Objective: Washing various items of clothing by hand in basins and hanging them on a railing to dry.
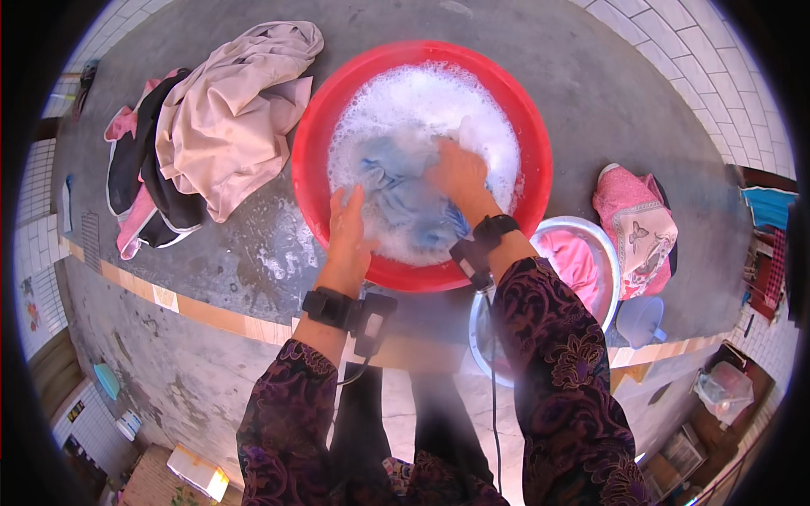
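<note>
A red plastic basin (525, 120) stands in front of me, filled with white soapsuds (411, 95). Wet blue cloth (405, 196) lies bunched in the suds, partly covered by foam. My right hand (459, 171) is down in the basin at the cloth's right side. It is blurred and its fingers are curled, with the tips hard to make out, so its grip on the cloth is unclear. My left hand (348, 228) is at the basin's near left rim, fingers apart and holding nothing. Both wrists wear black straps with small devices.
Beige cloth (234, 120) is heaped left of the basin, over a black and pink garment (152, 183). At right are a metal basin (610, 253) holding pink cloth (573, 265), a folded pink printed cloth (639, 234) and a blue plastic scoop (640, 321). The grey slab (266, 246) is wet.
</note>
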Demonstrator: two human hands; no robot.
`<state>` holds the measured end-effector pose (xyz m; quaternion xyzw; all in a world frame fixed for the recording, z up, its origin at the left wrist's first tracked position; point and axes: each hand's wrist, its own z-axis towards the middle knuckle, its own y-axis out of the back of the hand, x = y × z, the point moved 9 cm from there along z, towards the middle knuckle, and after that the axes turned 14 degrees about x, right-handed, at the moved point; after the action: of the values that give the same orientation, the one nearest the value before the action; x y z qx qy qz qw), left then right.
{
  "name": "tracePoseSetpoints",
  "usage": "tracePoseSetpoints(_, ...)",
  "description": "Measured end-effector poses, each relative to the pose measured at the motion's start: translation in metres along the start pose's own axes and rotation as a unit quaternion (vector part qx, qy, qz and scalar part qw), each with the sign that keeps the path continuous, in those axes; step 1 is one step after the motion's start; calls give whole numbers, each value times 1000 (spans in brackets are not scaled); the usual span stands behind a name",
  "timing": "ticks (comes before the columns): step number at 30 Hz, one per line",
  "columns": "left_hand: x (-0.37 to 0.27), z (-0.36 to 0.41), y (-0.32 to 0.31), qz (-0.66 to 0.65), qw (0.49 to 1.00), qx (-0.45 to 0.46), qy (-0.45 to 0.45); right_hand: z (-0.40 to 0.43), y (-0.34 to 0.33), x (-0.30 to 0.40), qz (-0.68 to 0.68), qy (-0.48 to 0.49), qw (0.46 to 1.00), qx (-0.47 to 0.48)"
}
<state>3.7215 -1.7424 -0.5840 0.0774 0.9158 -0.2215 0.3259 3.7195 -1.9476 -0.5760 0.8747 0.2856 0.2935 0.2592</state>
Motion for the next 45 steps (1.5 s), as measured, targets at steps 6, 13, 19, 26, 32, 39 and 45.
tracePoseSetpoints(6,17,16,-3,-129,988,48,66,-58,-15,82,467,284,823,154)
tracePoseSetpoints(13,-6,2,-28,-209,962,174,-25,-96,2,107,394,312,864,-23)
tracePoseSetpoints(19,-20,-15,-33,-34,998,12,54,-47,25,53,85,172,962,-195)
tracePoseSetpoints(26,-38,-16,5,18,998,-7,-59,-46,15,32,-115,151,953,-235)
tracePoseSetpoints(32,-9,-6,7,48,999,-17,0,-14,-16,15,-203,81,975,-47)
tracePoseSetpoints(39,6,10,-11,-151,984,82,53,-68,0,92,310,306,899,55)
tracePoseSetpoints(45,-13,2,-25,-253,943,206,-65,-104,-8,105,537,285,793,52)
